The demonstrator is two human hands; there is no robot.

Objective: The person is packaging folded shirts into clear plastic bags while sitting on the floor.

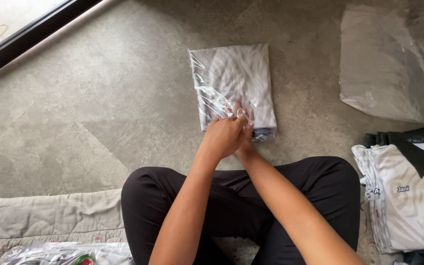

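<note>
Grey concrete floor (99,98); both hands, left (224,137) and right (246,128), seemingly pinch the bagged shirt (234,78).

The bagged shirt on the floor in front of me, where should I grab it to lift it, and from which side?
Take the bagged shirt by its two long sides, one hand each, coming from the near end where the left hand and right hand already rest. It lies flat with loose, slippery plastic, so pinching the folded cloth through the bag probably holds better than the film alone.

Bare forearms here, no sleeves showing, no rings or watch on the left hand (224,137), and plain black trousers (231,201) below.
</note>
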